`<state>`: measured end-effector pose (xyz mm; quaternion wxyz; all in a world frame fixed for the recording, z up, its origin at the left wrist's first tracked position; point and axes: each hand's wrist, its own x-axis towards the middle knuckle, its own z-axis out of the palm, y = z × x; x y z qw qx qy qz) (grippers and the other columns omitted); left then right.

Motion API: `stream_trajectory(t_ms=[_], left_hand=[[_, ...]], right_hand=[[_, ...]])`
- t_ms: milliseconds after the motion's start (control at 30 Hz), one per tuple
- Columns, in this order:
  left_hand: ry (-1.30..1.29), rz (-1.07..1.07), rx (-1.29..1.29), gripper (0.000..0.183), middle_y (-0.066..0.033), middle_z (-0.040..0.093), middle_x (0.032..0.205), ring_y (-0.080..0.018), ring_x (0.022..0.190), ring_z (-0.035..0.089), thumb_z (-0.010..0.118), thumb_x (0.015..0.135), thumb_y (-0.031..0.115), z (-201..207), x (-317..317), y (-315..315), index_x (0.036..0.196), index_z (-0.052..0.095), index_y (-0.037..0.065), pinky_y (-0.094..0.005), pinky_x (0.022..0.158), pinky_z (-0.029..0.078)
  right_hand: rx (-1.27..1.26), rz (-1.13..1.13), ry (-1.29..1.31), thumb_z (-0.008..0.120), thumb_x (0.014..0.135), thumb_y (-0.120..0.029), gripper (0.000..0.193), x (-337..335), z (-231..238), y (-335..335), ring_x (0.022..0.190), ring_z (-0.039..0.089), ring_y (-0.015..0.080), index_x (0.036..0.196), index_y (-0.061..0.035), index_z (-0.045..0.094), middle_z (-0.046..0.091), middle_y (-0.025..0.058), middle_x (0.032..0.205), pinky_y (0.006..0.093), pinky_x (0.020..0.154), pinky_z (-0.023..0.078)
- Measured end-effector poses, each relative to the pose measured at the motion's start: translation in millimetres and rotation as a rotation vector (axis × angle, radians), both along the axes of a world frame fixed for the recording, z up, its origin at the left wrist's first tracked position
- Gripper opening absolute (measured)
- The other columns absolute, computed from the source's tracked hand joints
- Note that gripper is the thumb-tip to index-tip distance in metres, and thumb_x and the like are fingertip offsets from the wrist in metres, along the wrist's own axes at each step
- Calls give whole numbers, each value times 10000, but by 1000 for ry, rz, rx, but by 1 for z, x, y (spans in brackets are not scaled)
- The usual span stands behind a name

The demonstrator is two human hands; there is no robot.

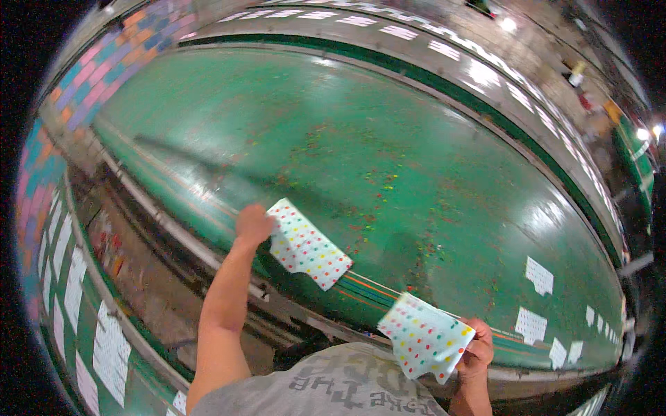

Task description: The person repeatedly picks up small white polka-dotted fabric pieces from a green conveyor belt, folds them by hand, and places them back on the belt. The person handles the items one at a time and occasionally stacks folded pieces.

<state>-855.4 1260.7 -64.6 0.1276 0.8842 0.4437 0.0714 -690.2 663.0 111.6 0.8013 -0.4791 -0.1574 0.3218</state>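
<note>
My left hand (254,223) is closed on the left edge of a white cut fabric piece (309,244) printed with red, yellow and green dots. That piece hangs over the near edge of a long green table (333,139). Closer to my body, my right hand (476,344) grips the right side of a second dotted fabric piece (424,337) with a curved cut-out in its outline. A gap separates the two pieces, and the table's edge shows between them. Both hands' fingertips are partly hidden.
Small coloured specks dot the tabletop. More pale printed pieces (531,325) lie along its right end. Behind me on the left, another green table (149,350) carries rows of white pieces. A far table (399,32) holds more. Multicoloured bricks (104,69) cover the left wall.
</note>
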Motion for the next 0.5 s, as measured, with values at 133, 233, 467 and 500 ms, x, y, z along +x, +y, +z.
stream_trajectory(t_ms=[133,233,467,500], left_hand=[[94,-174,64,343,-285,756,1035,-482,978,733,710,804,280,-36,8,41,964,784,-14,-580,863,590],[90,-284,36,333,-280,703,842,-468,841,697,710,816,296,-61,9,69,770,731,-33,-611,735,496],[-157,-230,-181,183,-103,685,834,-260,711,647,751,843,150,-64,19,81,895,701,-18,-459,661,528],[-393,-182,-435,186,-87,690,873,-244,747,662,750,853,145,-46,30,73,951,699,-5,-439,668,542]], right_hand=[[34,41,-54,749,814,-227,329,-15,-1,-15,454,503,86,1015,33,736,764,157,980,256,383,329],[-3,-75,133,718,829,-110,193,-37,-12,-27,834,643,240,959,32,711,724,174,1021,380,747,499],[109,-129,162,741,871,-101,177,-58,-27,-59,977,669,275,989,22,694,705,156,1054,401,889,522],[136,-135,130,739,874,-101,171,-61,-28,-68,974,669,272,988,18,693,705,153,1054,401,886,521]])
